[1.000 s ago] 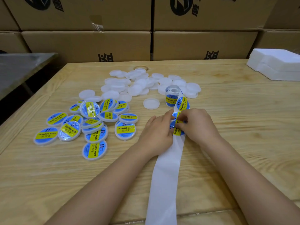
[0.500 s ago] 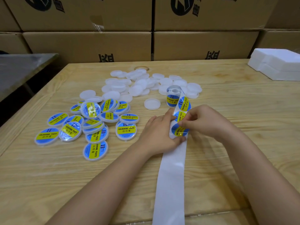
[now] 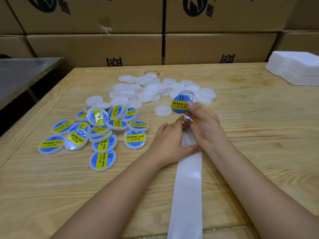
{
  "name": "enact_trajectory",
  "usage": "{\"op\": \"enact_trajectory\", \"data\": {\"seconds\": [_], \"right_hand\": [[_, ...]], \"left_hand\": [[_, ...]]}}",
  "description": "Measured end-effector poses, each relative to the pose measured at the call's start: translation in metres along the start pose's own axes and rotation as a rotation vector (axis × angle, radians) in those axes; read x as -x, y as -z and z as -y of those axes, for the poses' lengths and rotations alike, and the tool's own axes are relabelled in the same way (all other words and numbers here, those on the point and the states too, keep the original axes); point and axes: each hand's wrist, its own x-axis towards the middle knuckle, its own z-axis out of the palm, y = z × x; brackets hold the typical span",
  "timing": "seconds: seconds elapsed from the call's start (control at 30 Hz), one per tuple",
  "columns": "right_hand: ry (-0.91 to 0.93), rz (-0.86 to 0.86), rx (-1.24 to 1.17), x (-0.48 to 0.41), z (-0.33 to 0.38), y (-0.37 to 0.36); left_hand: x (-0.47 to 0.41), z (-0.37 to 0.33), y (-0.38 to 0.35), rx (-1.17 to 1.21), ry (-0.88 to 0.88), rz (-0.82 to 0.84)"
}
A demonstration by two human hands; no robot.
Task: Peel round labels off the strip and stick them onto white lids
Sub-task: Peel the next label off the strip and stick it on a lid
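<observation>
Left of the strip [image 3: 188, 187], well apart from it, lies a heap of labelled lids [image 3: 96, 133]. Beyond them, up and left of the strip's far end, is the pile of bare lids [image 3: 151, 88]. One lone lid [image 3: 163, 110] sits open side up just left of the strip's far end.

The left hand [image 3: 170, 142] lies flat at the strip's left edge, fingers straight and the thumb laid across the strip to pin it down.

The strip's long axis runs from the near table edge straight away from the person, toward the roll [image 3: 186, 93] at its far end.

The label [image 3: 180, 105] is held above the strip's far end, clear of the backing, by its right edge. Being round, it has no true long axis. Its yellow band runs left to right, the "II" is at the top, and the printed face is toward the person.

The right hand [image 3: 203, 121], just right of the strip, pinches the label between thumb and fingertip.

The peel looks done, and the sticking step is next. That calls for a bare lid turned closed side up, since the lone one lies the wrong way. The label then has to go down centred and sticky side down without folding onto itself.
</observation>
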Motion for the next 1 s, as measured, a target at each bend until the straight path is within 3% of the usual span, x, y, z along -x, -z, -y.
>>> {"op": "enact_trajectory", "data": {"seconds": [0.13,0.23,0.37,0.47,0.63,0.83,1.0], "right_hand": [[0.010,-0.062,-0.020,-0.005,-0.008,0.006],[0.016,-0.046,-0.044,-0.008,-0.007,0.010],[0.043,-0.051,-0.047,-0.008,-0.009,0.011],[0.059,-0.055,-0.026,-0.007,-0.010,0.011],[0.092,-0.051,-0.071,-0.007,-0.010,0.012],[0.220,0.090,0.177,-0.004,-0.013,0.013],[0.376,0.212,0.576,0.001,-0.022,0.010]], "left_hand": [[-0.001,-0.002,0.003,0.193,0.037,0.013],[-0.002,0.001,0.007,0.254,0.075,-0.087],[-0.005,0.009,0.007,-0.086,0.263,-0.139],[-0.005,0.010,0.002,-0.297,0.274,-0.102],[0.000,0.010,0.004,-0.416,0.218,-0.220],[0.001,0.008,0.009,-0.367,0.184,-0.274],[0.002,0.003,0.015,-0.334,0.171,-0.358]]}}
